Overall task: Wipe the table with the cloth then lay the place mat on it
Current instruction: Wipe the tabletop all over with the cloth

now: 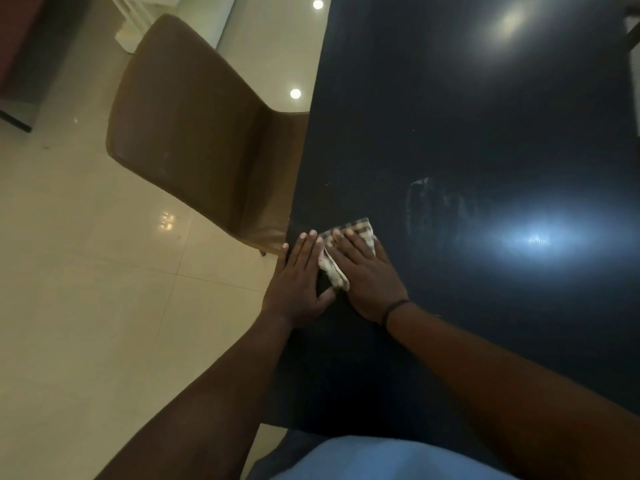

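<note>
Both hands flat on the table point(467, 133), near its left edge. Right hand point(367, 275) lies palm-down on the cloth point(362, 228), fingers straight, pressing it onto the dark top. No curl round the fabric — open grip, pressure only. Left hand point(298, 282) is just beside it, fingers also straight; its inner side seems to touch the cloth's bunched edge, the little finger sits right at the table edge.

Cloth is a checked, folded piece, mostly hidden under the right hand, one corner poking out past the fingertips. A pale smear point(426, 209) shows on the top to the right of the hands, so wiping looks unfinished. Place mat is not in view.

Risks, as I judge them:
- Flat palm has no real hold. A fast stroke could let the cloth slide out or unfold, leaving skin dragging on the top.
- Hands are at the very edge — a leftward push could shove the cloth off onto the floor, beside the brown chair point(194, 133).
- Glare spots hide part of the surface, so residue there is easy to miss before the mat goes down.
</note>
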